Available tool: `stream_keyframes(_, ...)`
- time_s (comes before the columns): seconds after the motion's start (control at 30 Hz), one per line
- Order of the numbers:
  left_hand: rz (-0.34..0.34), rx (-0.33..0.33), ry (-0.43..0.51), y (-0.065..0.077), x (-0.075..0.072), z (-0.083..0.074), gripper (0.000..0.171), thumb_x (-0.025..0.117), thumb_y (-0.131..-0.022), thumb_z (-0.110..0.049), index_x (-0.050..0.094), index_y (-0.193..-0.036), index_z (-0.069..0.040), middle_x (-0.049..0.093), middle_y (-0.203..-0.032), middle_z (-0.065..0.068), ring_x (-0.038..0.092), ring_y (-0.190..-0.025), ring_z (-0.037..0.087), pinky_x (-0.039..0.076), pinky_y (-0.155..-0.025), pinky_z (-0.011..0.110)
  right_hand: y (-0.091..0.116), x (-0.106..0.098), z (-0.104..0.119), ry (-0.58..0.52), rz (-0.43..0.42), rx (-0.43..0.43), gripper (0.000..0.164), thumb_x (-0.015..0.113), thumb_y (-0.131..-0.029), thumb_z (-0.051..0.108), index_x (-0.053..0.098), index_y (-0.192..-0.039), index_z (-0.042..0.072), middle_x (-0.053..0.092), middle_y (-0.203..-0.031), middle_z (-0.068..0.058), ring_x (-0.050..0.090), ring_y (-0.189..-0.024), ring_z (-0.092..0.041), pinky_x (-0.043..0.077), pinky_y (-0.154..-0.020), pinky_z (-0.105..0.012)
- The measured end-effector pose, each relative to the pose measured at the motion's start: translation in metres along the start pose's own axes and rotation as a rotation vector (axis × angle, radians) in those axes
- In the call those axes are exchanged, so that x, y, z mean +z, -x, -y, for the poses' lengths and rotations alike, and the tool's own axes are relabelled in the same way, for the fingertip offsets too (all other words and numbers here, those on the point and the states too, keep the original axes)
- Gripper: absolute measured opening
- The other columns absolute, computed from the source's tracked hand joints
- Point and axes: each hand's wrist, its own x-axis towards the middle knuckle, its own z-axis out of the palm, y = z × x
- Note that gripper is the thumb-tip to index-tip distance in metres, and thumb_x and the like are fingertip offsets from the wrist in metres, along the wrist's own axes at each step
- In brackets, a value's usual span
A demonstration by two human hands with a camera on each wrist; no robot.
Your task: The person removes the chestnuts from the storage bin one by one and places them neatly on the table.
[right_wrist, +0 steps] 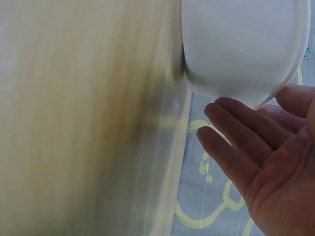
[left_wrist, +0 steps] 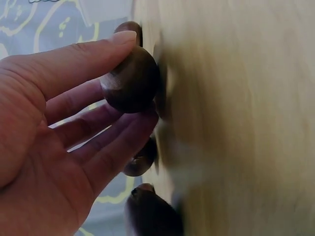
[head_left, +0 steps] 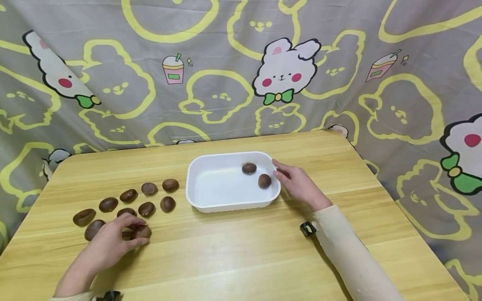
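My left hand pinches a brown chestnut between thumb and fingers, at the near side of a group of chestnuts. In the left wrist view, the thumb lies over the top of that chestnut, with the fingers on its other side. My right hand touches the right end of a white plastic tray, its fingers mostly straight. The right wrist view has the thumb at the tray's rim and fingertips by its outer wall. Two chestnuts lie inside the tray, toward the right.
Several loose chestnuts lie in rough rows on the wooden table, left of the tray. A cartoon-printed grey curtain hangs behind the table and along its right side. A small black clip sits by the right sleeve.
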Motion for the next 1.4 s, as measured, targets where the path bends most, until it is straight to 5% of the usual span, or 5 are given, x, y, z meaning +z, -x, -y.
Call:
stream_keyframes(0.43, -0.062, 0.053, -0.049, -0.001, -0.015, -0.018, 0.041, 0.071, -0.075, -0.037, 0.064, -0.104, -0.008, 0.057, -0.102, 0.002, 0.057, -0.091, 0.03, 0.047, -0.071, 0.048, 0.001, -0.001, 0.001, -0.009, 0.005, 0.0, 0.045, 0.045, -0.094, 0.034, 0.039, -0.136, 0.019, 0.043, -0.132, -0.004, 0.044, -0.115, -0.015, 0.037, -0.094, -0.035)
stream_keyframes(0.7, -0.137, 0.197, 0.003, -0.026, -0.018, -0.05, 0.029, 0.068, -0.08, -0.028, 0.063, -0.104, -0.012, 0.058, -0.1, 0.0, 0.058, -0.086, 0.022, 0.048, -0.072, 0.042, 0.0, -0.002, 0.001, -0.015, 0.005, 0.004, 0.045, 0.045, -0.094, 0.033, 0.039, -0.136, 0.019, 0.043, -0.132, -0.004, 0.044, -0.115, -0.016, 0.038, -0.094, -0.035)
stream_keyframes(0.87, -0.156, 0.281, 0.082, -0.045, -0.01, -0.072, 0.027, 0.069, -0.08, -0.021, 0.063, -0.105, -0.015, 0.056, -0.1, -0.005, 0.056, -0.077, 0.013, 0.049, -0.068, 0.034, 0.001, -0.002, 0.001, -0.016, 0.012, 0.006, 0.045, 0.045, -0.094, 0.034, 0.039, -0.136, 0.019, 0.043, -0.132, -0.005, 0.044, -0.115, -0.017, 0.037, -0.094, -0.036)
stream_keyframes(1.13, -0.116, 0.358, 0.319, -0.084, 0.019, -0.122, 0.028, 0.068, -0.081, -0.021, 0.06, -0.106, -0.014, 0.056, -0.104, -0.006, 0.058, -0.096, 0.016, 0.046, -0.083, 0.027, 0.002, -0.002, 0.0, -0.025, 0.001, 0.017, 0.045, 0.045, -0.094, 0.034, 0.039, -0.135, 0.019, 0.042, -0.133, -0.003, 0.044, -0.116, -0.017, 0.037, -0.094, -0.035)
stream_keyframes(1.4, -0.103, 0.418, 0.444, -0.12, 0.049, -0.165, 0.026, 0.069, -0.079, -0.013, 0.061, -0.103, -0.007, 0.057, -0.1, -0.003, 0.056, -0.096, 0.013, 0.045, -0.084, 0.024, 0.0, 0.0, 0.001, -0.022, 0.002, 0.012, 0.045, 0.045, -0.094, 0.034, 0.039, -0.135, 0.019, 0.043, -0.132, -0.004, 0.044, -0.116, -0.017, 0.037, -0.095, -0.036)
